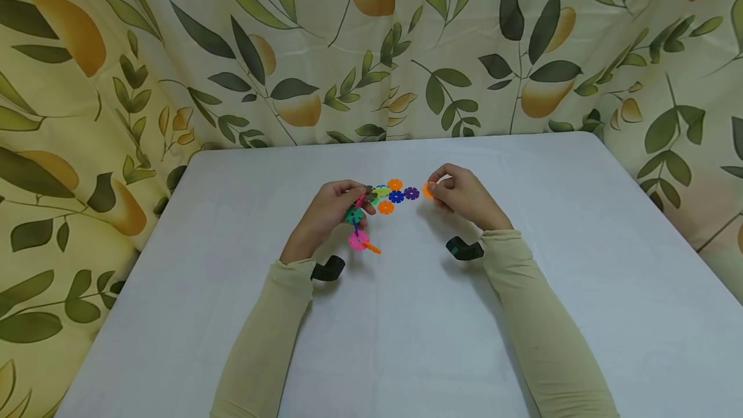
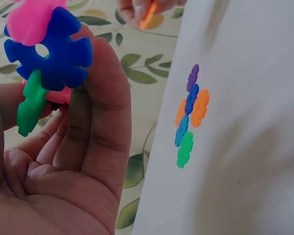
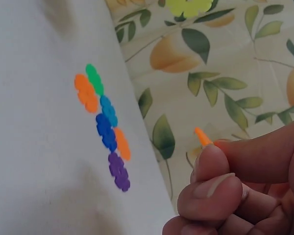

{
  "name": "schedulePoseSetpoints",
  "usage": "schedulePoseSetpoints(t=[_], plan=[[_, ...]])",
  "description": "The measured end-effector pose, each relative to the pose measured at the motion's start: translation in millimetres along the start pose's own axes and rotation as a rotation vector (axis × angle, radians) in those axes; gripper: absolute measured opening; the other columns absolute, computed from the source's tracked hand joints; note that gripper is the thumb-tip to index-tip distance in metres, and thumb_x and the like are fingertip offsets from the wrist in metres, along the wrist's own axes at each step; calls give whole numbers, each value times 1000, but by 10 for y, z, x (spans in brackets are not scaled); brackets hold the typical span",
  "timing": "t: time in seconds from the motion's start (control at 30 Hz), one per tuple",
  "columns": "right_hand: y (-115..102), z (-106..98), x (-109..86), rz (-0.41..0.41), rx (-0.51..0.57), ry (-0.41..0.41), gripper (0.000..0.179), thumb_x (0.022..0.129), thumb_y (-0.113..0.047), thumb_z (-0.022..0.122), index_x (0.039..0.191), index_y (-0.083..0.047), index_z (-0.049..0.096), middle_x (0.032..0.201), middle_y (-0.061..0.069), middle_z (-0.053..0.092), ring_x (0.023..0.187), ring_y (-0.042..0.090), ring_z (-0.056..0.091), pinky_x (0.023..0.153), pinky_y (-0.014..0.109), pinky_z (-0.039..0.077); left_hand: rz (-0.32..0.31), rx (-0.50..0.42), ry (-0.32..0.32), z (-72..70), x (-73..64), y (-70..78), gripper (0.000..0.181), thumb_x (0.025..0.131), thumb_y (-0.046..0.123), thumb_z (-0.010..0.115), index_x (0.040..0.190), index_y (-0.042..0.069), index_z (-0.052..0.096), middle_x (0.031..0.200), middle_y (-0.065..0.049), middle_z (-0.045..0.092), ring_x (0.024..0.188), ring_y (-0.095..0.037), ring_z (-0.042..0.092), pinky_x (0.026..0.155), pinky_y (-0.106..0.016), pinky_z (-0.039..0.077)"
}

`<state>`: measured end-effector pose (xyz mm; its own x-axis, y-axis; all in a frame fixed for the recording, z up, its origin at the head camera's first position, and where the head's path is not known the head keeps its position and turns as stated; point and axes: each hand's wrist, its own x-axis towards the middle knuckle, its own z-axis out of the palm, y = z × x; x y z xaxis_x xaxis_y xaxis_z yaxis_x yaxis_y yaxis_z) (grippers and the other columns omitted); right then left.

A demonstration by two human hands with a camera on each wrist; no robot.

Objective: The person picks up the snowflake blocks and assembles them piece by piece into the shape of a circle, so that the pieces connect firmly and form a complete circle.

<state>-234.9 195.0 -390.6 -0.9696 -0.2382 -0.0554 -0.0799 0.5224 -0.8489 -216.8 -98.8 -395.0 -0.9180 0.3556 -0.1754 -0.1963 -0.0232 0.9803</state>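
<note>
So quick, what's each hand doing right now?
Left hand: grips a cluster of interlocked plastic snowflake discs, pink, blue and green.
Right hand: pinches one orange plastic snowflake disc.

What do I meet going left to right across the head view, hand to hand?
Left hand holding the joined disc cluster → loose orange disc → purple disc → right hand pinching an orange disc.

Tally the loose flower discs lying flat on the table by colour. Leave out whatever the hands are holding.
Orange discs: 2
Green disc: 1
Light blue disc: 1
Dark blue disc: 1
Purple disc: 1
Total: 6
Left out: the disc cluster held in the left hand and the orange piece pinched by the right hand.
</note>
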Motion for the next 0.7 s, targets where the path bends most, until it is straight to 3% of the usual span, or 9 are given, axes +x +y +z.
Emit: schedulePoseSetpoints(t=[0.4, 0.7], plan=[[-218, 118, -41, 2, 181, -55, 22, 107, -9, 63, 124, 5, 58, 83, 14, 68, 71, 24, 61, 65, 28, 55, 5, -2, -9, 27, 19, -34, 27, 113, 18, 56, 126, -4, 64, 96, -17, 75, 64, -20, 68, 73, -32, 63], [-301, 194, -55, -37, 214, -86, 26, 107, -7, 63, 127, 8, 58, 87, 24, 70, 67, 25, 63, 68, 35, 58, 1, 10, -12, 52, 27, -47, 27, 113, 19, 56, 124, -4, 65, 95, -16, 75, 64, -21, 68, 72, -31, 62]])
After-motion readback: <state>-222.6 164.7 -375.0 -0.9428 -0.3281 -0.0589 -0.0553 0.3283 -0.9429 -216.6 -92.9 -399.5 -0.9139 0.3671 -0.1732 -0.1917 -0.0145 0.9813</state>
